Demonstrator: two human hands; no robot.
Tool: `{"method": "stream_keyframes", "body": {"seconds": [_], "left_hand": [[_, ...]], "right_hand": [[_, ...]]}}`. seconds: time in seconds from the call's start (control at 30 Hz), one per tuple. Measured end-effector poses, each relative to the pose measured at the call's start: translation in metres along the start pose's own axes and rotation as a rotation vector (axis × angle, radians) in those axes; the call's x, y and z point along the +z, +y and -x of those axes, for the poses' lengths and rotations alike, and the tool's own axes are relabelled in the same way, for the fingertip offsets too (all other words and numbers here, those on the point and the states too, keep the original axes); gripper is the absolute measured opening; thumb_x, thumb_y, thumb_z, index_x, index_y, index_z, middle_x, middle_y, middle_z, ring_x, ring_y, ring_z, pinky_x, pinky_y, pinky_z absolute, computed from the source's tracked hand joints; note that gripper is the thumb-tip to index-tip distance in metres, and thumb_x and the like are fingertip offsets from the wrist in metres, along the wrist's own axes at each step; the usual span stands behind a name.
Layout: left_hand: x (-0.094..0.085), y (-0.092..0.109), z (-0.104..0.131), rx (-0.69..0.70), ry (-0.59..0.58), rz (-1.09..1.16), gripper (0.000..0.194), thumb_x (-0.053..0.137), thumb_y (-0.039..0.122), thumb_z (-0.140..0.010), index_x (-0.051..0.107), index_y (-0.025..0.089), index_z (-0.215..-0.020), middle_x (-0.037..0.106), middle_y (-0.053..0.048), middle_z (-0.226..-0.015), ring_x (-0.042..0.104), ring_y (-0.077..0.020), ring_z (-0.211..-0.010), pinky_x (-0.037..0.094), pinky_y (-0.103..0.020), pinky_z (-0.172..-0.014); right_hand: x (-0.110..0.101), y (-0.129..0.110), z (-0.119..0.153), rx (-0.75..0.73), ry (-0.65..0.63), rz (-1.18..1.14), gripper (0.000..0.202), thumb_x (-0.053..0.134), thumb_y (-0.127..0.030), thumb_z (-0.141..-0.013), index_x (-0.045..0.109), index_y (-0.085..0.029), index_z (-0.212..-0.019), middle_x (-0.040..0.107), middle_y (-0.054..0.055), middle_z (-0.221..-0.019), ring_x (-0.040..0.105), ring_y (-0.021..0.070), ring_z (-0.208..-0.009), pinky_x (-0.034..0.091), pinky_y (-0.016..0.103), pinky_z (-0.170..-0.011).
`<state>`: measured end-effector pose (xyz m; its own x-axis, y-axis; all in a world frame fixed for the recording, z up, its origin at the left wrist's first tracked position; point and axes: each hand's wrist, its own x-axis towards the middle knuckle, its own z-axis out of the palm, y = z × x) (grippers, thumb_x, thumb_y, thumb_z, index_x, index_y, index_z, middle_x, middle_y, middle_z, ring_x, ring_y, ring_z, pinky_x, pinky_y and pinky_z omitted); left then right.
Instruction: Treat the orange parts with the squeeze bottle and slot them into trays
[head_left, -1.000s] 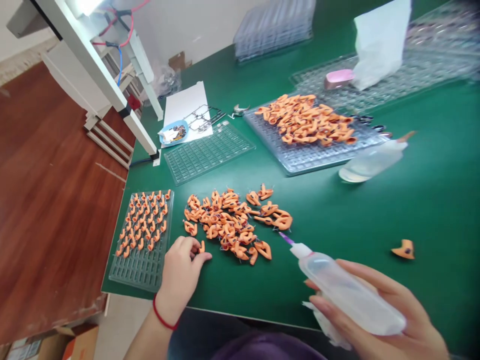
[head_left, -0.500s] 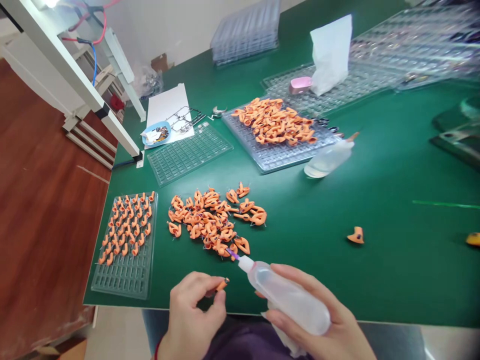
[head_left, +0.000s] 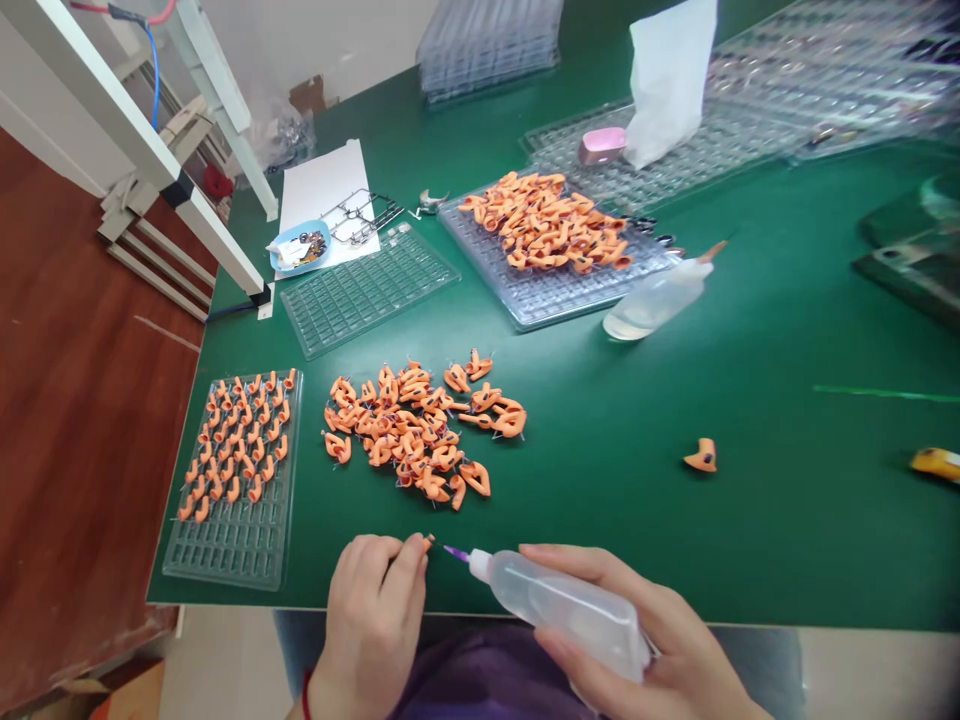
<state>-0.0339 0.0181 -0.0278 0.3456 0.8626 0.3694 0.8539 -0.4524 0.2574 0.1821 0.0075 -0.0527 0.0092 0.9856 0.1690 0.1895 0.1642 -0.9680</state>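
My left hand (head_left: 375, 610) pinches a small orange piece (head_left: 428, 543) near the table's front edge; most of the piece is hidden by the fingers. In my right hand (head_left: 637, 630) lies a clear squeeze bottle (head_left: 566, 607), fingers wrapped round it. Its purple needle tip (head_left: 456, 552) points left, close to the held piece; whether they touch is too small to tell. Beyond my hands lies a loose pile of orange pieces (head_left: 409, 430). To the left, a clear tray (head_left: 225, 560) holds rows of similar orange pieces, its front slots unfilled.
A second orange heap (head_left: 547, 225) sits on stacked trays (head_left: 532, 312). Another bottle (head_left: 652, 300) leans beside them. An empty tray (head_left: 367, 290), blue dish (head_left: 300, 247), pink box (head_left: 602, 145), lone orange piece (head_left: 703, 456) and yellow tool (head_left: 937, 463) lie around. A white frame post (head_left: 217, 235) stands at left.
The bottle's tip has moved down and left, from the pile's edge to beside the piece in my left hand. My left fingers have closed further over that piece. The view has shifted slightly.
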Motion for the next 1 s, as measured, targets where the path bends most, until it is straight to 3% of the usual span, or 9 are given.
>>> {"method": "stream_keyframes", "body": {"seconds": [0.17,0.57,0.87,1.0], "left_hand": [[0.0024,-0.001,0.0026,-0.021,-0.018,0.026,0.021,0.053,0.009,-0.097,0.062,0.017,-0.115,0.065,-0.004,-0.082,0.061,-0.0158,-0.073,0.051,-0.029,-0.067],[0.0015,-0.0009,0.002,-0.012,-0.026,0.024,0.021,0.056,0.007,-0.095,0.063,0.015,-0.113,0.065,-0.004,-0.083,0.061,-0.0163,-0.075,0.052,-0.029,-0.07],[0.0008,-0.0016,0.0014,-0.012,-0.016,0.034,0.022,0.055,0.008,-0.095,0.063,0.015,-0.114,0.066,-0.005,-0.084,0.062,-0.0161,-0.075,0.052,-0.029,-0.069],[0.0002,-0.0013,0.0016,-0.078,-0.018,0.119,0.021,0.056,0.01,-0.095,0.065,0.018,-0.112,0.066,-0.004,-0.086,0.062,-0.0156,-0.076,0.053,-0.029,-0.07]], "right_hand": [[0.0033,-0.0074,0.0003,0.084,0.015,-0.013,0.027,0.07,-0.025,-0.08,0.071,-0.027,-0.107,0.076,0.003,-0.09,0.074,0.0215,-0.075,0.06,0.029,-0.069],[-0.0017,-0.0016,-0.002,0.0,-0.043,0.02,0.032,0.072,-0.022,-0.081,0.07,-0.028,-0.112,0.077,0.002,-0.094,0.074,0.0197,-0.072,0.061,0.027,-0.07],[-0.0002,-0.0084,-0.0019,0.102,0.018,0.012,0.027,0.073,-0.025,-0.078,0.074,-0.028,-0.104,0.077,0.002,-0.089,0.073,0.0203,-0.071,0.06,0.029,-0.072],[-0.0019,-0.0068,0.0017,0.221,0.066,-0.047,0.027,0.076,-0.036,-0.078,0.076,-0.027,-0.103,0.077,0.007,-0.095,0.075,0.0236,-0.076,0.062,0.029,-0.071]]}}
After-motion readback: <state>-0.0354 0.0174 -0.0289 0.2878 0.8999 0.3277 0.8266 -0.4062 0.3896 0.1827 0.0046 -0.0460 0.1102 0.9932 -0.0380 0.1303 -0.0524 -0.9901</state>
